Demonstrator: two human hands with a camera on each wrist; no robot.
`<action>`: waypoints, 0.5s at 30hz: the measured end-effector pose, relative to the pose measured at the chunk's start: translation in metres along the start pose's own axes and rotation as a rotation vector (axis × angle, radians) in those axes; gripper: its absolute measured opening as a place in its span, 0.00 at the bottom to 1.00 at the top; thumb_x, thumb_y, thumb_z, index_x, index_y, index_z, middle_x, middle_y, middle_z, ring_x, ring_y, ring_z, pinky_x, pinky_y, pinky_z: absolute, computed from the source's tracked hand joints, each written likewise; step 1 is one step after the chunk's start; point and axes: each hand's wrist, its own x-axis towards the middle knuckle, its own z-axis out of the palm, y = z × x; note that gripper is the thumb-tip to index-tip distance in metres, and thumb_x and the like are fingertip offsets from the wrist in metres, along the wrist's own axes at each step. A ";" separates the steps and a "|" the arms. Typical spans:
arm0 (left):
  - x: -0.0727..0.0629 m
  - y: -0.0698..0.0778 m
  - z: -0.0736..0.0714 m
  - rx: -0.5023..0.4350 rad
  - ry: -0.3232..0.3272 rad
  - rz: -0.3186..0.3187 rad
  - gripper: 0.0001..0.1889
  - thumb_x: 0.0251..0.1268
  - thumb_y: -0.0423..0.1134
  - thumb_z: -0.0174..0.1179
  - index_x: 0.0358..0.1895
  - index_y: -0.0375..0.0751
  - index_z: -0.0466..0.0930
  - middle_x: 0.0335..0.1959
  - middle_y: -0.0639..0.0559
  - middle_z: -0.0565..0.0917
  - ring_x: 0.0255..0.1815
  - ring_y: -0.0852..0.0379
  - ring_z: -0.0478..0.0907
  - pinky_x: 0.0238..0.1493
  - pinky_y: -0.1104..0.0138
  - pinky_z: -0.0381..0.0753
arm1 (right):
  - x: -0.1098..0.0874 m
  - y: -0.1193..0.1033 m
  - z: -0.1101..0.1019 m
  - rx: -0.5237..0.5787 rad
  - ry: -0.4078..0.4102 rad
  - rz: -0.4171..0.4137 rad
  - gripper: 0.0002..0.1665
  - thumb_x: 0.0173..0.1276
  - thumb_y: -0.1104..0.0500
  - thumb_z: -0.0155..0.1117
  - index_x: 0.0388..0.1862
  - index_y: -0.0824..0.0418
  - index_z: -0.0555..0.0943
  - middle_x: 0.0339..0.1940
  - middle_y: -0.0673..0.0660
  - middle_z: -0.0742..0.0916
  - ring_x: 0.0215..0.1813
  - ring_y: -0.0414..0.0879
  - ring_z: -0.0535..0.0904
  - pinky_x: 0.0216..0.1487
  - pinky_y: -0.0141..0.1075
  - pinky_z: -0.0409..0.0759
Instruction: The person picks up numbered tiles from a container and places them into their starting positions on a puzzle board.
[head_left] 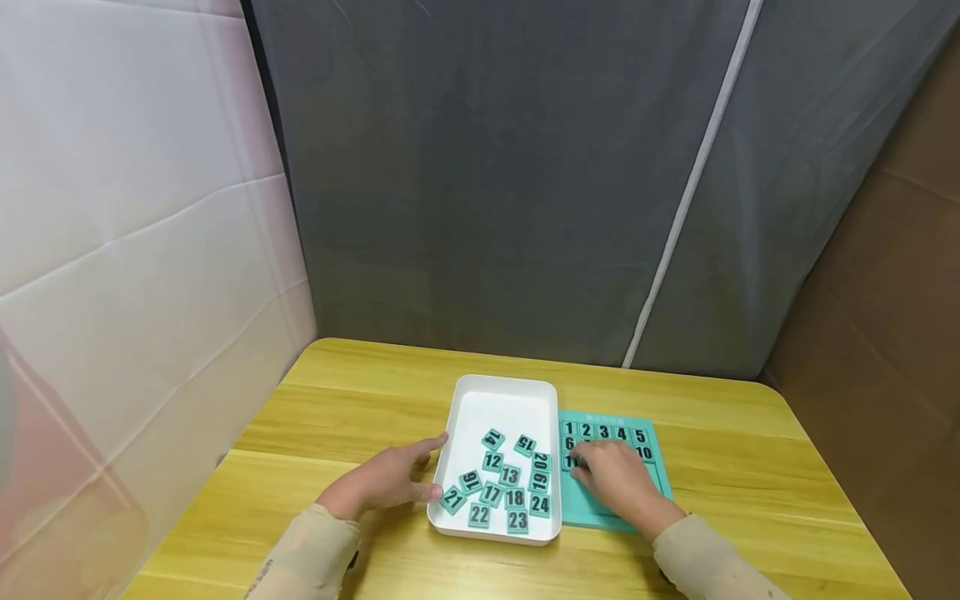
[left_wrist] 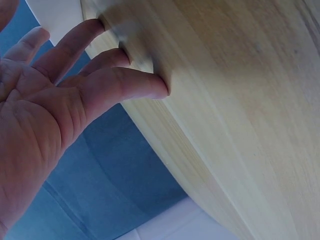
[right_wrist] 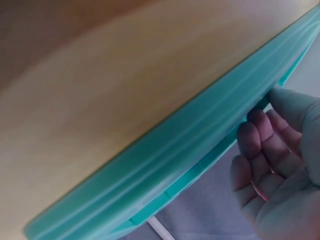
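Note:
A white tray (head_left: pixel 495 404) holds several loose teal number tiles, among them 12 (head_left: pixel 492 462), 13 (head_left: pixel 509 476) and 24 (head_left: pixel 539 505). At its left side is my left hand (head_left: pixel 382 477), fingers spread, thumb at the tray's rim. In the left wrist view its fingertips (left_wrist: pixel 160 87) come down at the wooden tabletop. My right hand (head_left: pixel 618 475) reaches over a teal number board (head_left: pixel 588 508), fingers loosely bent, thumb and fingertips right at tile 11 (head_left: pixel 570 462). Tiles in the rows above run from 1 (head_left: pixel 569 428) to 10 (head_left: pixel 644 452); the hand hides some.
The tray and board stand side by side on a wooden table (head_left: pixel 375 375). A grey curtain (head_left: pixel 487 183) hangs behind it, a pale one (head_left: pixel 150 250) on the left. A brown panel (head_left: pixel 877 317) rises on the right.

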 end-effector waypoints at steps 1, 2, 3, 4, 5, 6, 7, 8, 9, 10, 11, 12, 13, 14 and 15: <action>0.000 0.001 0.001 -0.006 -0.001 0.000 0.48 0.62 0.48 0.78 0.85 0.55 0.64 0.74 0.31 0.77 0.79 0.33 0.72 0.80 0.39 0.68 | 0.000 0.001 0.000 -0.002 0.000 0.003 0.12 0.67 0.54 0.81 0.46 0.56 0.91 0.43 0.53 0.95 0.47 0.50 0.91 0.55 0.51 0.88; 0.001 0.001 0.001 -0.005 -0.003 0.003 0.48 0.62 0.48 0.77 0.85 0.55 0.64 0.75 0.31 0.77 0.79 0.33 0.72 0.79 0.39 0.68 | -0.001 0.002 -0.002 -0.003 -0.003 0.007 0.12 0.67 0.54 0.80 0.47 0.56 0.91 0.42 0.52 0.95 0.46 0.50 0.91 0.54 0.51 0.88; 0.001 0.002 0.002 -0.007 -0.004 0.003 0.48 0.62 0.48 0.77 0.85 0.55 0.64 0.75 0.31 0.77 0.79 0.33 0.72 0.80 0.39 0.68 | -0.002 0.003 -0.003 -0.006 -0.003 0.012 0.12 0.67 0.53 0.80 0.47 0.55 0.91 0.41 0.52 0.94 0.45 0.49 0.91 0.53 0.50 0.88; 0.001 0.002 0.003 -0.007 -0.006 0.005 0.48 0.62 0.48 0.77 0.85 0.55 0.64 0.75 0.31 0.77 0.79 0.34 0.72 0.80 0.39 0.68 | -0.003 0.002 -0.005 -0.009 0.002 0.017 0.12 0.67 0.53 0.80 0.47 0.55 0.91 0.41 0.51 0.94 0.44 0.48 0.91 0.52 0.50 0.88; 0.001 0.002 0.003 -0.007 -0.009 0.006 0.48 0.62 0.49 0.77 0.85 0.55 0.64 0.75 0.31 0.77 0.79 0.33 0.72 0.80 0.39 0.68 | -0.003 0.002 -0.007 -0.012 0.011 0.025 0.12 0.68 0.52 0.80 0.47 0.54 0.91 0.40 0.51 0.94 0.44 0.48 0.91 0.51 0.49 0.88; 0.001 0.002 0.003 -0.005 -0.011 0.009 0.48 0.62 0.49 0.77 0.85 0.55 0.64 0.75 0.31 0.77 0.79 0.33 0.72 0.79 0.39 0.68 | -0.003 0.000 -0.009 -0.012 0.026 0.033 0.12 0.69 0.52 0.79 0.47 0.54 0.91 0.40 0.50 0.94 0.44 0.48 0.91 0.52 0.49 0.88; 0.002 0.002 0.003 -0.003 -0.012 0.010 0.48 0.62 0.49 0.77 0.85 0.55 0.64 0.75 0.31 0.77 0.79 0.33 0.72 0.79 0.39 0.68 | -0.001 -0.003 -0.013 -0.007 0.044 0.037 0.11 0.69 0.52 0.79 0.47 0.53 0.91 0.40 0.50 0.94 0.43 0.48 0.91 0.51 0.49 0.88; 0.002 0.002 0.002 0.001 -0.010 0.010 0.48 0.62 0.49 0.78 0.85 0.55 0.64 0.74 0.31 0.77 0.78 0.33 0.72 0.79 0.39 0.69 | 0.001 -0.007 -0.017 0.004 0.060 0.038 0.11 0.70 0.52 0.78 0.48 0.53 0.91 0.39 0.50 0.94 0.43 0.48 0.91 0.51 0.49 0.88; 0.002 0.001 0.001 0.004 -0.008 0.008 0.48 0.61 0.49 0.78 0.85 0.55 0.64 0.74 0.31 0.78 0.78 0.33 0.73 0.79 0.39 0.69 | 0.004 -0.013 -0.022 0.013 0.071 0.032 0.11 0.71 0.52 0.77 0.48 0.53 0.91 0.40 0.50 0.94 0.44 0.47 0.90 0.51 0.49 0.88; 0.002 0.000 0.000 0.005 -0.006 0.007 0.48 0.61 0.49 0.78 0.85 0.55 0.63 0.74 0.31 0.78 0.78 0.33 0.73 0.79 0.39 0.69 | 0.009 -0.021 -0.026 0.028 0.072 0.016 0.11 0.72 0.52 0.77 0.49 0.53 0.91 0.42 0.50 0.94 0.46 0.48 0.91 0.52 0.49 0.89; 0.001 0.000 -0.001 0.007 -0.002 0.007 0.48 0.61 0.49 0.78 0.85 0.55 0.63 0.74 0.31 0.78 0.78 0.33 0.73 0.79 0.39 0.69 | 0.014 -0.029 -0.031 0.047 0.058 -0.010 0.11 0.73 0.52 0.76 0.50 0.53 0.91 0.44 0.50 0.94 0.48 0.48 0.91 0.54 0.49 0.89; 0.001 0.000 -0.003 0.008 0.004 0.008 0.49 0.61 0.48 0.78 0.85 0.55 0.64 0.74 0.30 0.78 0.78 0.33 0.73 0.79 0.39 0.69 | 0.020 -0.038 -0.034 0.066 0.033 -0.049 0.11 0.73 0.53 0.76 0.51 0.54 0.91 0.46 0.50 0.94 0.50 0.48 0.90 0.56 0.49 0.88; 0.001 -0.001 -0.004 0.004 0.009 0.008 0.49 0.61 0.48 0.78 0.85 0.56 0.64 0.73 0.30 0.78 0.78 0.33 0.73 0.79 0.39 0.69 | 0.025 -0.047 -0.037 0.081 -0.012 -0.090 0.12 0.74 0.52 0.75 0.52 0.54 0.91 0.48 0.50 0.94 0.52 0.48 0.90 0.58 0.49 0.88; 0.000 -0.001 -0.004 -0.005 0.011 0.007 0.49 0.60 0.48 0.78 0.85 0.56 0.64 0.73 0.30 0.78 0.78 0.33 0.73 0.79 0.39 0.68 | 0.031 -0.057 -0.038 0.087 -0.062 -0.136 0.13 0.74 0.52 0.74 0.54 0.54 0.91 0.50 0.50 0.93 0.55 0.49 0.89 0.60 0.49 0.87; 0.000 -0.002 -0.005 -0.013 0.012 0.009 0.49 0.60 0.48 0.78 0.85 0.55 0.64 0.73 0.30 0.78 0.78 0.32 0.73 0.79 0.38 0.68 | 0.037 -0.065 -0.038 0.082 -0.116 -0.182 0.14 0.75 0.51 0.74 0.56 0.53 0.90 0.52 0.50 0.93 0.57 0.48 0.89 0.62 0.49 0.87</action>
